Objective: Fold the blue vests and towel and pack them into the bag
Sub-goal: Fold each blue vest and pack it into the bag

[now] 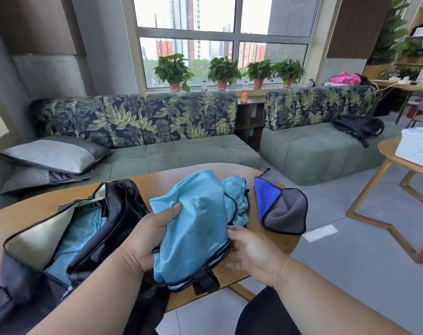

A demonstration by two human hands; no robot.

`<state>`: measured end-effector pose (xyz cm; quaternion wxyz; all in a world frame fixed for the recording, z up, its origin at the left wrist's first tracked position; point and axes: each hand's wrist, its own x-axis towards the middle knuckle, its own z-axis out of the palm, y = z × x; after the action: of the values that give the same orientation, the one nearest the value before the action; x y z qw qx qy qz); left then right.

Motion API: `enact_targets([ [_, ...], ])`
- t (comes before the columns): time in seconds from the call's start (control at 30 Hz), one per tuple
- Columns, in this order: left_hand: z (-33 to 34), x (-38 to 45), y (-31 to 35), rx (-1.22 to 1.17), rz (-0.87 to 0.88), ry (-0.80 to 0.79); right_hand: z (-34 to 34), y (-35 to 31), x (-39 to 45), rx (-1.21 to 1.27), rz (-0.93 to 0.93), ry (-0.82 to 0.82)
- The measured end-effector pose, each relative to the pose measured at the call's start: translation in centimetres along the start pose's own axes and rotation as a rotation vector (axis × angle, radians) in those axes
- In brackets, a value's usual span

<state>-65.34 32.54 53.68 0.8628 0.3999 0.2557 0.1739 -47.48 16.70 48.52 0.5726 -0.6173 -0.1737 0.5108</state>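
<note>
Currently both hands, left hand (154,234) and right hand (250,250), are gripping the folded blue vest (196,226) over the tabletop's (205,171) near edge beside the open bag (67,238); loose grip is risking unfolding.

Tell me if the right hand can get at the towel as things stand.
Probably yes, once it lets go. The towel lies in the open on the table, just beyond the right hand with nothing between them. But that hand is gripping the vest together with the left hand.
</note>
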Motion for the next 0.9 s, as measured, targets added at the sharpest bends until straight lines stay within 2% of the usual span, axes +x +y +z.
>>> enact_targets([
  [0.3,0.1,-0.6,0.3,0.002,0.02,0.034,0.4,0.8,0.4,0.386,0.063,-0.069],
  [0.63,0.5,-0.6,0.8,0.004,0.061,0.024,0.2,1.1,0.1,0.59,-0.001,-0.089],
  [0.7,0.5,-0.6,0.9,0.006,0.059,0.02,0.3,0.9,-0.2,0.542,-0.007,-0.08],
  [0.77,0.5,-0.6,1.0,0.008,0.054,0.01,0.6,0.8,-0.5,0.36,-0.035,-0.01],
  [0.83,0.7,-0.7,1.1,0.02,0.048,-0.003,0.8,0.5,-0.7,0.131,-0.154,0.103],
  [0.9,0.7,-0.6,1.1,0.041,0.042,-0.013,1.0,-0.8,-1.2,-0.063,-0.351,0.196],
])
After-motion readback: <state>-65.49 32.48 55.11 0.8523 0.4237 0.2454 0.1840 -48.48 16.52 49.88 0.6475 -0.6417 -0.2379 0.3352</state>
